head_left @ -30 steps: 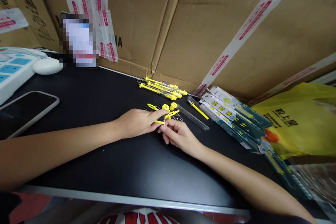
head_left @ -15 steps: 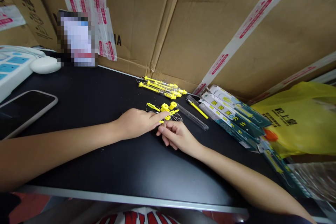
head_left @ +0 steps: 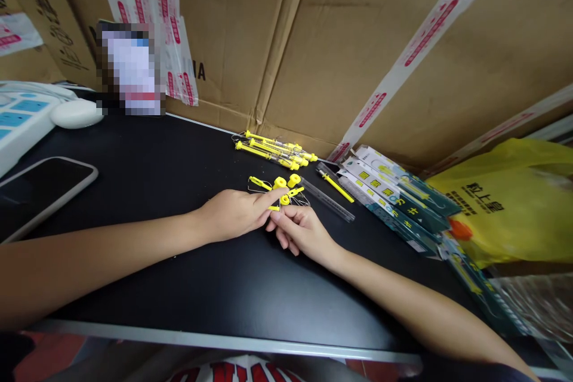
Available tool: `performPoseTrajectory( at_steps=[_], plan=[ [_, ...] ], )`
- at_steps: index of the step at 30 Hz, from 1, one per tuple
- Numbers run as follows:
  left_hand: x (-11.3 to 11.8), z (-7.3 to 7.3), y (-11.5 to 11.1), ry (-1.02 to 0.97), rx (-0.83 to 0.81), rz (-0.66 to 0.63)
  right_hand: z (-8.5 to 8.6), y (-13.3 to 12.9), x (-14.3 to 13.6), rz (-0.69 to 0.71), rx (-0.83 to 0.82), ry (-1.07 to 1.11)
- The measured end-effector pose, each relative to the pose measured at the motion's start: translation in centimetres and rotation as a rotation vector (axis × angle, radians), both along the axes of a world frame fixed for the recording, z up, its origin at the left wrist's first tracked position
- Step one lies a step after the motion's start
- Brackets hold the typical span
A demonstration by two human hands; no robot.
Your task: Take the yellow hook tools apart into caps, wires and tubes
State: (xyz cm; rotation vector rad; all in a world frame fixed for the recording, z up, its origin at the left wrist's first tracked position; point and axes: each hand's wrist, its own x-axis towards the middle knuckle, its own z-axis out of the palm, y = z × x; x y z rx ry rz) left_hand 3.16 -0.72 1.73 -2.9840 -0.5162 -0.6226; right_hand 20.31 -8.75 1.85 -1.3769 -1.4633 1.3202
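Observation:
Over the middle of the black tabletop, my left hand (head_left: 230, 213) and my right hand (head_left: 307, 230) meet at the fingertips. Pinched in my left fingers is a small yellow plastic piece (head_left: 274, 208) with a thin metal wire. My right thumb and forefinger close on the wire's end; the fingers partly hide it. Just beyond lie yellow caps (head_left: 280, 182), a yellow strip with a wire hook (head_left: 258, 181) and a loose heap of metal wires and springs (head_left: 301, 199). A clear plastic tube (head_left: 329, 200) rests to their right.
Several yellow spring scales (head_left: 273, 152) lie at the back, with another yellow rod (head_left: 338, 185) nearby. Printed boxes (head_left: 394, 197) and a yellow bag (head_left: 514, 203) occupy the right. A phone (head_left: 49, 191) and a power strip (head_left: 24, 116) are left; cardboard (head_left: 371, 42) walls the back.
My left hand has shifted slightly down, bringing its fingertips closer to my right fingers. The small yellow piece has moved slightly with it; the loose parts lie as before.

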Motion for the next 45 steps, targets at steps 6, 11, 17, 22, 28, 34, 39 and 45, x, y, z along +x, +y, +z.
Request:
performPoseTrajectory(
  at_steps=[6,11,17,22,28,34,39,45],
  plan=[
    [-0.01,-0.4,-0.45,0.019,0.129,0.032,-0.1,-0.2,-0.17,-0.041,0.011,0.017],
    [-0.13,-0.61,-0.64,0.064,0.187,0.051,-0.11,-0.32,-0.27,-0.054,0.033,0.001],
    [-0.19,-0.63,-0.71,0.066,0.205,0.042,-0.17,-0.36,-0.2,-0.036,0.046,-0.009],
    [-0.17,-0.74,-0.65,0.096,0.2,0.061,-0.09,-0.5,-0.32,-0.035,0.067,-0.039],
    [-0.25,-0.51,-0.79,0.116,0.224,0.078,-0.09,-0.47,-0.27,-0.024,0.056,-0.039],
    [-0.26,-0.49,-0.71,0.115,0.265,0.086,-0.03,-0.23,0.0,0.01,0.023,-0.019],
    [-0.16,-0.85,-0.57,0.077,0.259,0.08,0.0,-0.38,-0.18,-0.014,0.046,-0.043],
    [-0.03,-0.76,-0.59,0.029,0.273,0.069,-0.07,-0.83,-0.44,-0.051,0.114,-0.113]
  ],
)
